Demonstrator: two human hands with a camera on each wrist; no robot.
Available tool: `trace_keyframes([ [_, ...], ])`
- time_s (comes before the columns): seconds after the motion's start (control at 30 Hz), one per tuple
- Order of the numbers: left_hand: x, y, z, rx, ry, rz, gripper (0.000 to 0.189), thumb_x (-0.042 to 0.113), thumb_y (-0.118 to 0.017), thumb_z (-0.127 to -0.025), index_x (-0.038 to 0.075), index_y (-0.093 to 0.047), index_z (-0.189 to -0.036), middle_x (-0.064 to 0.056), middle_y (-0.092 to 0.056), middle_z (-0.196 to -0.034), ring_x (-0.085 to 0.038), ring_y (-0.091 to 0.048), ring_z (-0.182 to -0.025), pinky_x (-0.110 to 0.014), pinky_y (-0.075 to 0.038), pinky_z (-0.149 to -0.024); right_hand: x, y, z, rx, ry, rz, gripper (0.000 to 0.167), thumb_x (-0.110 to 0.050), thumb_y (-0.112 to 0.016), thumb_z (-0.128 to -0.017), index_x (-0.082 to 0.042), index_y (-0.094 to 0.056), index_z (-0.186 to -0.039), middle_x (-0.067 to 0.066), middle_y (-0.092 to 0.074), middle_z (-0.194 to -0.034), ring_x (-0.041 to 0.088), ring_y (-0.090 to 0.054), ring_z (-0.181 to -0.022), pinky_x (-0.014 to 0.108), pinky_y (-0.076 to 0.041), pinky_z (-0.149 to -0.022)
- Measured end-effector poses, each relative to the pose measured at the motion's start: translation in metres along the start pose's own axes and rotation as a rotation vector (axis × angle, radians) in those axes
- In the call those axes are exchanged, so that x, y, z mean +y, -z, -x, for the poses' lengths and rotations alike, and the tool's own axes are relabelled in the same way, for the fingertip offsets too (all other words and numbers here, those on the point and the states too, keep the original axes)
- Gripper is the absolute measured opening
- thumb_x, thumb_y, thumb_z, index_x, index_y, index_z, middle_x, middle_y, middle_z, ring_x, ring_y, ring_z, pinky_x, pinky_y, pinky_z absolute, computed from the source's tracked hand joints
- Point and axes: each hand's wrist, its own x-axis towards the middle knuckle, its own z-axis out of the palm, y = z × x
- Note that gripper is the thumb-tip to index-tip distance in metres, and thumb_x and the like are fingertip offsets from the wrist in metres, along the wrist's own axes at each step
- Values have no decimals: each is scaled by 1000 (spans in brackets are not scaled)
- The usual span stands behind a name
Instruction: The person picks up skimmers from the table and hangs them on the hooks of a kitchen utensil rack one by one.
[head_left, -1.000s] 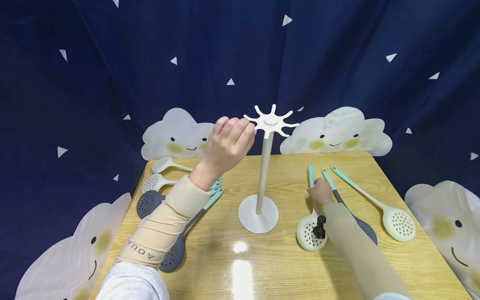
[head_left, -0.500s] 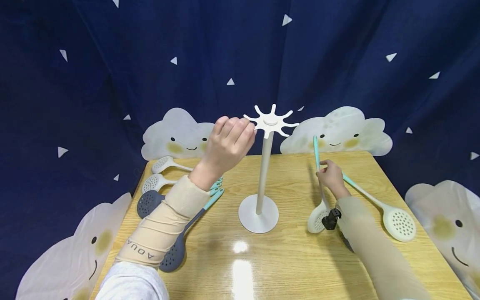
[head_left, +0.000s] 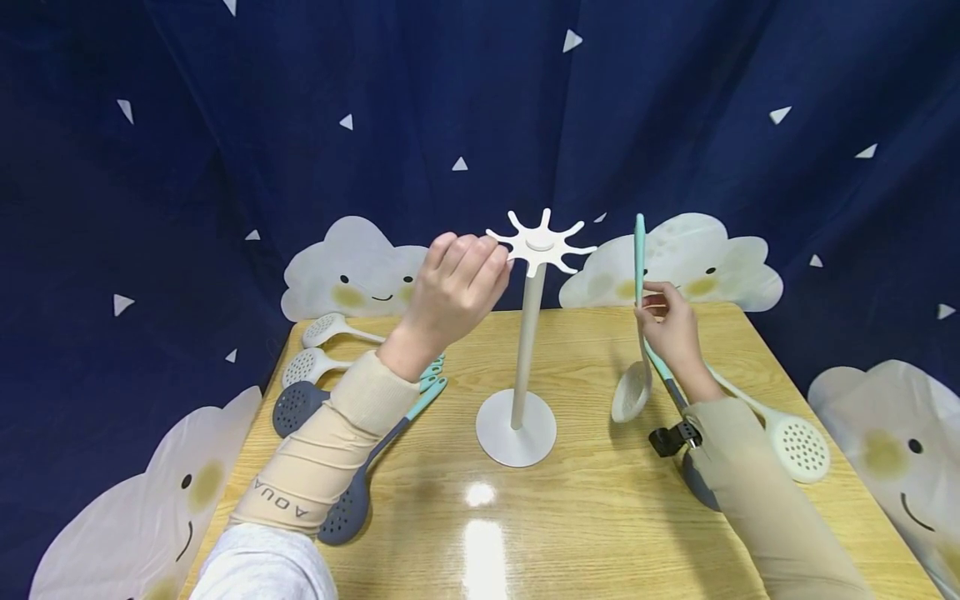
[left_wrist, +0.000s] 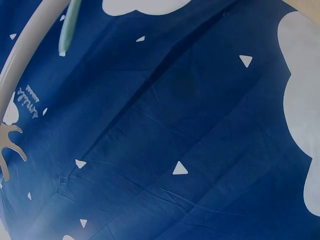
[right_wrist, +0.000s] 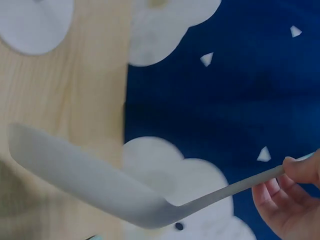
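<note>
My right hand (head_left: 671,329) pinches the shaft of a white skimmer (head_left: 632,392) with a teal handle end. The skimmer hangs upright above the table, head down, to the right of the white utensil stand (head_left: 528,342). In the right wrist view, thumb and fingers of the right hand (right_wrist: 292,192) hold the shaft of the skimmer (right_wrist: 95,177). My left hand (head_left: 457,287) is raised at the stand's top, its curled fingers at one of the hooked arms; that grip is partly hidden. The left wrist view shows part of the stand (left_wrist: 25,42) but no hand.
On the right of the table (head_left: 570,533) lie a grey utensil (head_left: 699,482) and another white skimmer (head_left: 801,448). Several white and grey utensils, including a grey skimmer (head_left: 347,510), lie on the left under the left arm. A blue curtain (head_left: 420,100) hangs behind.
My right hand has raised the white skimmer off the table and tipped it upright, moving it up and slightly right. The left hand and the stand have stayed in place.
</note>
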Motion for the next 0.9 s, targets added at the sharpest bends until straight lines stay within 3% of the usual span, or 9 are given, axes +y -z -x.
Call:
trace_keyframes([
  [0.1, 0, 0, 0, 1, 2, 1, 13, 10, -67, -79, 3, -60, -87, -8, -59, -86, -25, -52, -78, -35, -43, -72, -15, 1, 0, 3, 50, -62, 33, 13, -57, -81, 7, -53, -113, 25, -60, -93, -5, -52, -74, 4, -41, -66],
  [0.37, 1, 0, 0, -3, 8, -1, 20, 9, -72, -73, 3, -59, -87, -9, -59, -86, -24, -52, -77, -36, -43, -72, -52, 1, 3, -20, 128, -131, 35, 17, -56, -79, 7, -54, -112, 25, -61, -90, -3, -55, -75, 6, -45, -64],
  [0.53, 1, 0, 0, -9, 8, -1, 18, 11, -71, -75, 3, -59, -88, -8, -59, -86, -25, -52, -78, -35, -43, -72, -74, 1, 6, -23, 187, -159, 34, 21, -56, -77, 12, -54, -109, 29, -61, -90, -4, -55, -75, 6, -45, -64],
  [0.9, 1, 0, 0, -6, 13, 1, 13, 11, -66, -80, 2, -60, -88, -8, -59, -86, -25, -52, -78, -35, -43, -72, -74, -4, 6, -35, 269, -142, 33, 19, -56, -77, 7, -57, -108, 23, -64, -91, -7, -55, -81, 7, -45, -68],
])
